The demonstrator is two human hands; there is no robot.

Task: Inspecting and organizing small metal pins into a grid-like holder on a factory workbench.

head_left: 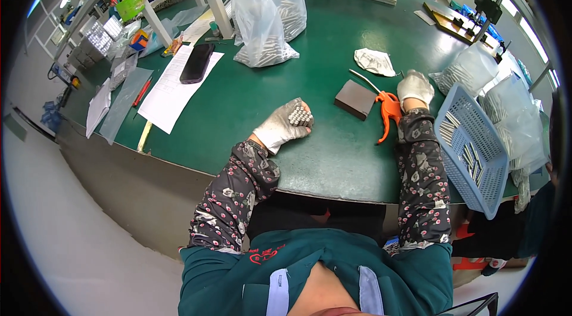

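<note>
My left hand (282, 126), in a pale work glove with bare fingertips, is wrapped round a bundle of thin metal rods (301, 116) whose round ends show. On the right, my right hand (415, 88), gloved too, rests low over the table with its fingers curled; what they hold, if anything, is hidden. Beside that hand lies an orange air blow gun (388, 114) with a thin pale nozzle. A dark grey-brown block (356, 99) sits just left of the gun. Farther back is a crumpled white cloth (374, 62).
A blue plastic basket (475, 180) with loose metal rods stands right of my forearm. Rod-filled clear bags (261, 24) stand at the back, and more bags (513, 116) lie at right. A black phone (197, 63) rests on papers (170, 96), near a red pen (142, 93).
</note>
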